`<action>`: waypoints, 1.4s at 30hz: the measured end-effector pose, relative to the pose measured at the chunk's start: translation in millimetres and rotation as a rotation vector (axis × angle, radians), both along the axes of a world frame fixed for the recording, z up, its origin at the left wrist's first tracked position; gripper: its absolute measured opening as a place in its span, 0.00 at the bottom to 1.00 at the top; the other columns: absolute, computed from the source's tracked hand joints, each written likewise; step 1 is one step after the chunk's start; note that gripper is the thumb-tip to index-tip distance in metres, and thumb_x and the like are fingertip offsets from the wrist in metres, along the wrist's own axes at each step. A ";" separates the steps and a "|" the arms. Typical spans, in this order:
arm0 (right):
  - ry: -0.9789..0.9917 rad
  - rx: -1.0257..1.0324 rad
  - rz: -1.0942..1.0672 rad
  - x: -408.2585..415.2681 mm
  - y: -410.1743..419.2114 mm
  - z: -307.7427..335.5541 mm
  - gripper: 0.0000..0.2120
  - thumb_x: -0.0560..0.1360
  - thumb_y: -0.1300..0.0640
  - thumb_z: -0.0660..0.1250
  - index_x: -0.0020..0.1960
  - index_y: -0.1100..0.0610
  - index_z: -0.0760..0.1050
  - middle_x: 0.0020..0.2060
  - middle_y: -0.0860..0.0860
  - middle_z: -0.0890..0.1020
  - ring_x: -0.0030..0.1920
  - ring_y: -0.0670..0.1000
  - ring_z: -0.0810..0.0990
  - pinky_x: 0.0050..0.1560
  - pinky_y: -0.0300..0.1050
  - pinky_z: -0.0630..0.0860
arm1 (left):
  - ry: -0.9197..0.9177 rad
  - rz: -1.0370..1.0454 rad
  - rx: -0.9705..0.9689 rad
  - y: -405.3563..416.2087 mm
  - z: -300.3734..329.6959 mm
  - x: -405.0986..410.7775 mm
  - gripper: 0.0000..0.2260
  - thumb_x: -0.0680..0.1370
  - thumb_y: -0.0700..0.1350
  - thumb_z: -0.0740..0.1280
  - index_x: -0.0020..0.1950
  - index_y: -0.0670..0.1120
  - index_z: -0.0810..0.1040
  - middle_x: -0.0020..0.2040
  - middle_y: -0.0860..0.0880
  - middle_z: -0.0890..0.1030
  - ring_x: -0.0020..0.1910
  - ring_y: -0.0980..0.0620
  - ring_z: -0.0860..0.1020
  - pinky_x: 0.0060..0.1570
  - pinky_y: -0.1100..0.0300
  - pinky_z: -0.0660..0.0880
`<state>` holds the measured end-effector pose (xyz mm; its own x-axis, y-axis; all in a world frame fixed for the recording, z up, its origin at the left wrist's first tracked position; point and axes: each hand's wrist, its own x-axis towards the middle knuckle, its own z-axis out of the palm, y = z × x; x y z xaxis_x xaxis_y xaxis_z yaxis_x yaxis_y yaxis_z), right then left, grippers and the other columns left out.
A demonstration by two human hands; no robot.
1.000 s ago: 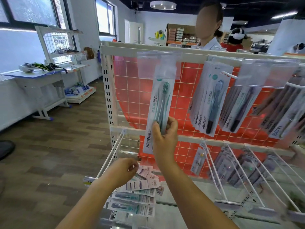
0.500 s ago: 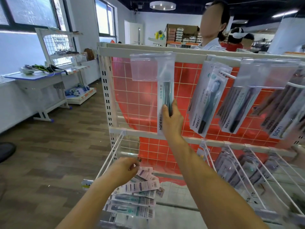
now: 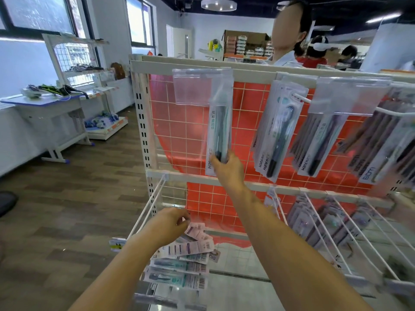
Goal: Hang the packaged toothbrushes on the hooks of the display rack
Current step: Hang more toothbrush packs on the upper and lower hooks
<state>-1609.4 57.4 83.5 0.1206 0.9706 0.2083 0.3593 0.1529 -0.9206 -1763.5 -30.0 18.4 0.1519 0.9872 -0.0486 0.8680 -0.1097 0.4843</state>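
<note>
1. Right hand (image 3: 226, 169): the thumb and fingers pinch the lower end of a clear plastic toothbrush package with a white printed strip (image 3: 219, 129); the arm reaches up and away from the near right.
2. Left hand (image 3: 167, 226): the fingers curl round the top ends of a fanned bundle of flat toothbrush packages with barcoded backs (image 3: 183, 263), held low at the near left in front of the rack.
3. Change from the earliest frame: there the raised package faced the camera, tilted, with its green brush head plainly visible. It now hangs nearly upright and is turned almost edge-on, and the right hand grips it from a higher position. The left hand and its bundle have stayed low in much the same place.
4. Appearance of the raised package: long and narrow, transparent, with dark handles showing through and lettering running down the left strip; its upper end lies behind a clear plastic label holder (image 3: 193, 86) at the rack's top rail. Whether it is on a hook cannot be told.
5. Setting: a cream metal display rack with a red-backed wire grid (image 3: 186, 131) carries the upper row. To the right, hanging packages of dark-handled toothbrushes (image 3: 278, 131) crowd white wire hooks (image 3: 301, 98).
</note>
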 end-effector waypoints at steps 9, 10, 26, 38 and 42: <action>-0.262 -0.401 0.194 1.3 -37.0 -59.0 0.24 0.75 0.52 0.67 0.67 0.60 0.68 0.60 0.56 0.76 0.47 0.52 0.79 0.40 0.42 0.77 | 0.051 -0.027 0.045 -7.1 0.4 -1.0 0.08 0.79 0.44 0.60 0.54 0.47 0.78 0.44 0.52 0.75 0.43 0.53 0.73 0.46 0.60 0.73; -0.274 -0.391 0.207 0.6 -38.9 -60.0 0.22 0.76 0.52 0.66 0.66 0.61 0.69 0.59 0.56 0.77 0.45 0.51 0.79 0.37 0.41 0.76 | 0.053 -0.026 0.046 -7.7 -0.3 -1.8 0.09 0.79 0.44 0.60 0.54 0.47 0.78 0.44 0.52 0.74 0.42 0.53 0.73 0.45 0.61 0.73; -0.369 -0.545 0.287 -3.8 -53.2 -96.9 0.15 0.77 0.54 0.65 0.60 0.60 0.73 0.45 0.54 0.78 0.38 0.52 0.78 0.47 0.49 0.79 | 0.162 -0.028 -0.025 -14.0 -32.3 -6.3 0.11 0.79 0.47 0.59 0.56 0.50 0.78 0.51 0.49 0.81 0.49 0.50 0.77 0.57 0.50 0.73; -0.522 -0.614 0.349 -16.7 -75.2 -131.2 0.13 0.76 0.57 0.64 0.58 0.63 0.75 0.46 0.60 0.82 0.37 0.53 0.78 0.41 0.48 0.77 | 0.085 0.025 -0.132 -35.1 -70.3 -16.2 0.11 0.78 0.45 0.58 0.55 0.47 0.78 0.52 0.46 0.81 0.48 0.48 0.78 0.48 0.56 0.75; -0.560 -0.610 0.413 -24.5 -78.3 -143.6 0.14 0.76 0.56 0.64 0.59 0.63 0.73 0.50 0.61 0.81 0.39 0.53 0.77 0.33 0.42 0.73 | 0.006 0.094 -0.185 -46.9 -83.2 -28.3 0.11 0.79 0.44 0.59 0.56 0.45 0.78 0.50 0.46 0.80 0.45 0.49 0.76 0.44 0.59 0.73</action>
